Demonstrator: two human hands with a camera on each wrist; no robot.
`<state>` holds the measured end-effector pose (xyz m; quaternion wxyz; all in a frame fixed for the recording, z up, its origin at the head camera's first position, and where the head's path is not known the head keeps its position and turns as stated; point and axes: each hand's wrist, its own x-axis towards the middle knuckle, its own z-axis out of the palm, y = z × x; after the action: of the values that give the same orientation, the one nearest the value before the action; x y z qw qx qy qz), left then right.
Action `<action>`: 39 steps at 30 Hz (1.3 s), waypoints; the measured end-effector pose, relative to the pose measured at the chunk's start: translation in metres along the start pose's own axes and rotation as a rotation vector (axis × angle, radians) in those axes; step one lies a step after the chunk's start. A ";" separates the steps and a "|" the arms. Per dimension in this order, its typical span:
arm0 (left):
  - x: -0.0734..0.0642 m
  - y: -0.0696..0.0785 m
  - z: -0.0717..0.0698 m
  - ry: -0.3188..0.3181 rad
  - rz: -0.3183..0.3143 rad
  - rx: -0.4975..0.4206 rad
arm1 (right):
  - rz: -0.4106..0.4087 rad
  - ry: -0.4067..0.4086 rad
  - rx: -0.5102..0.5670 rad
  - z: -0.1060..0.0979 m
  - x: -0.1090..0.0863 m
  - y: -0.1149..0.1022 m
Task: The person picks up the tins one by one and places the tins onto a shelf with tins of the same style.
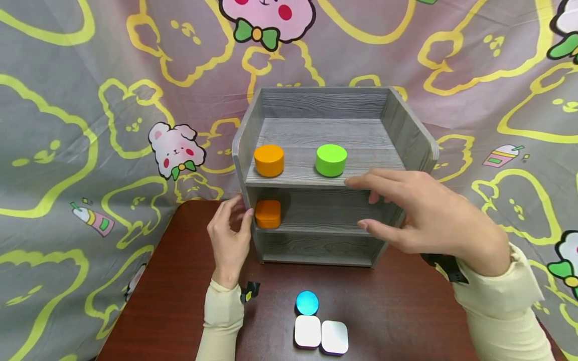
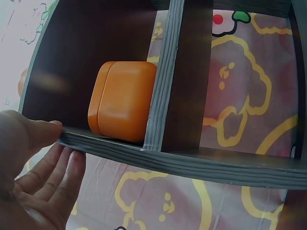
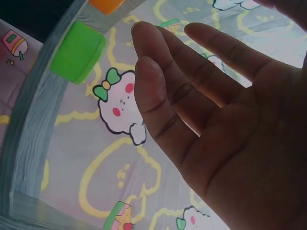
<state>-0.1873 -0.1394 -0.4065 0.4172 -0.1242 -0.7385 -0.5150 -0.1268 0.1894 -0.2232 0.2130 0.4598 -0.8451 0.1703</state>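
Note:
A grey wood-grain shelf unit (image 1: pixel 322 248) stands on the table. My left hand (image 1: pixel 230 240) pinches the front edge of its left side panel, thumb on the inner side and fingers outside, as the left wrist view shows. Close by, an orange rounded-square container (image 2: pixel 124 100) sits on the middle level. On the top board are an orange round container (image 1: pixel 269 161) at the left and a lime-green round container (image 1: pixel 331 161) nearer the middle. My right hand (image 1: pixel 429 215) hovers before the shelf's right side, fingers loosely extended, thumb apart, holding nothing.
On the dark red-brown table (image 1: pixel 153 306), a blue round piece (image 1: pixel 307 303) lies in front of the shelf. Nearer me are a white rounded-square piece (image 1: pixel 307 331) and another white piece (image 1: pixel 334 337), side by side. A patterned cloth (image 1: pixel 113 150) hangs behind and at the sides.

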 end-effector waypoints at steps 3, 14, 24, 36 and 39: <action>0.000 0.000 0.000 -0.002 0.003 0.004 | 0.005 0.005 0.025 0.005 -0.004 0.000; 0.000 0.000 0.000 0.000 0.008 0.008 | 0.050 -0.029 0.103 0.023 -0.017 -0.001; 0.000 0.000 0.000 -0.010 0.001 0.010 | 0.085 -0.050 0.154 0.038 -0.026 -0.002; -0.001 -0.002 0.000 -0.004 0.015 -0.003 | 0.055 -0.039 0.112 0.056 -0.033 0.001; -0.001 -0.001 -0.001 -0.017 0.008 -0.001 | 0.058 -0.038 0.104 0.062 -0.035 0.002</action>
<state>-0.1866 -0.1399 -0.4077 0.4129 -0.1317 -0.7413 -0.5125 -0.1239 0.1853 -0.2943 0.1680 0.4489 -0.8519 0.2111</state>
